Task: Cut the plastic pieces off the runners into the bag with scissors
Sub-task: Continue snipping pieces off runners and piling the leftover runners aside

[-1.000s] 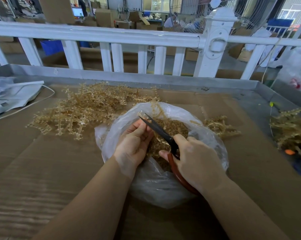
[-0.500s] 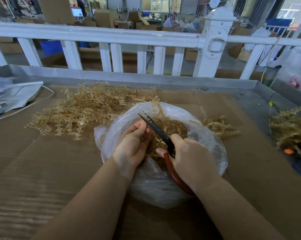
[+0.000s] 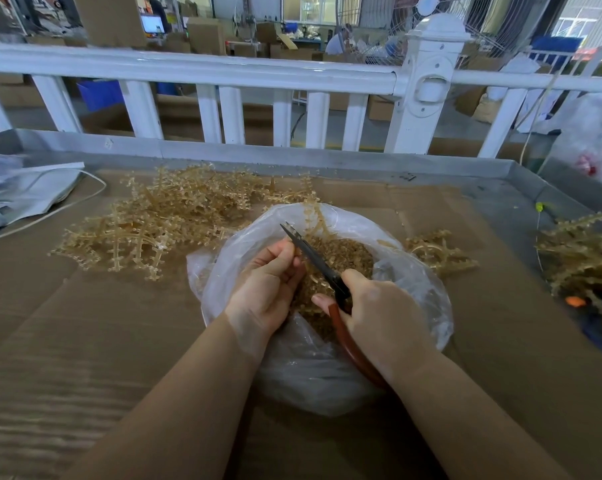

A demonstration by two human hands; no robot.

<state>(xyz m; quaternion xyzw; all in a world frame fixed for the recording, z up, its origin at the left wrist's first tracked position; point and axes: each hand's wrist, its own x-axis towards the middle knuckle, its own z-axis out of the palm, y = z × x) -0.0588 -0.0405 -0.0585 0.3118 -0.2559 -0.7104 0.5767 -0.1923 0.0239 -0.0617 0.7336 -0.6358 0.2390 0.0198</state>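
**One head-worn view, looking forward and down**

A single wide-angle camera sits on the person's head, tilted down over the counter (image 3: 85,341). Both forearms enter from 6 o'clock, and the left hand (image 3: 265,289) and right hand (image 3: 379,313) sit close below the lens, near the middle of the frame. The counter's far rim and a white railing (image 3: 188,69) cross toward 12 o'clock, bowed by the lens, with a workshop well beyond. No second view shares the scene.

scissors (image 3: 313,258) blades closed now (were apart) | r. hand (image 3: 379,313) squeezed
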